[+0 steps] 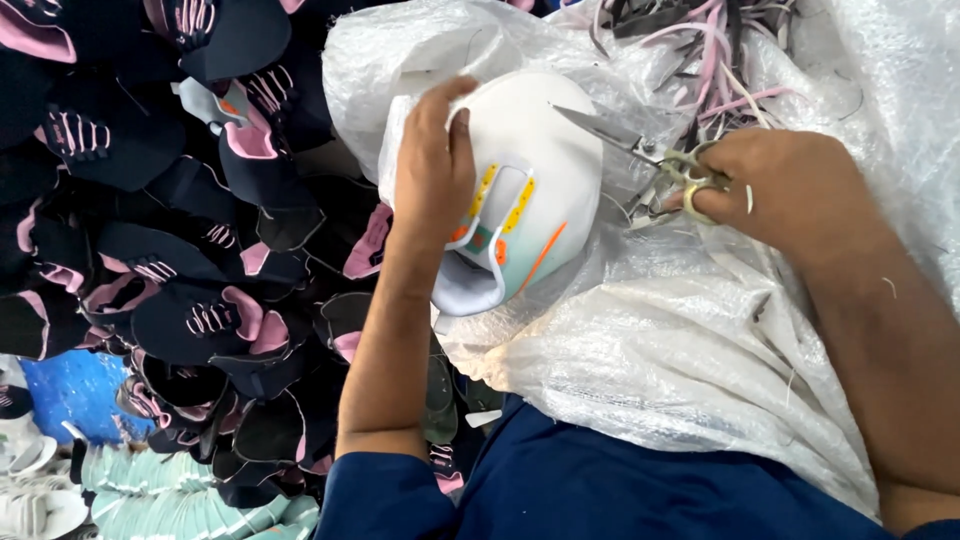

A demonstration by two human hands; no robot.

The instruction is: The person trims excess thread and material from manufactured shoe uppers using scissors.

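As seen from the head camera looking down over the person's lap, the scene is labelled thus:

Shoe upper: one white shoe upper [535, 185] with yellow eyelet strips, an orange stripe and a pale green collar is held over a white woven sack [650, 340] spread across the lap.

Left hand: the left hand [432, 170] is clamped on the near edge of the shoe upper, thumb over the top, fingers curled beneath.

Right hand: the right hand [790, 190] is closed through the loops of one pair of thread snips [640, 150], whose blades are laid toward the crown of the upper, apparently touching it.

Handling, judged: the upper is taken to be light, soft and easily bent, not fragile but readily nicked by the blades; the surface is judged smooth rather than slippery. Hold is best taken at the edge or collar, away from the cutting point.

Count, in hand: one upper, one pair of snips, one sack.

Count, surroundings: a heap of dark navy and pink uppers [190, 250], too many and too overlapped to be counted; a stack of pale green pieces [170, 500] at lower left; a tangle of pink and dark trimmings [710, 50] on the sack, uncounted.
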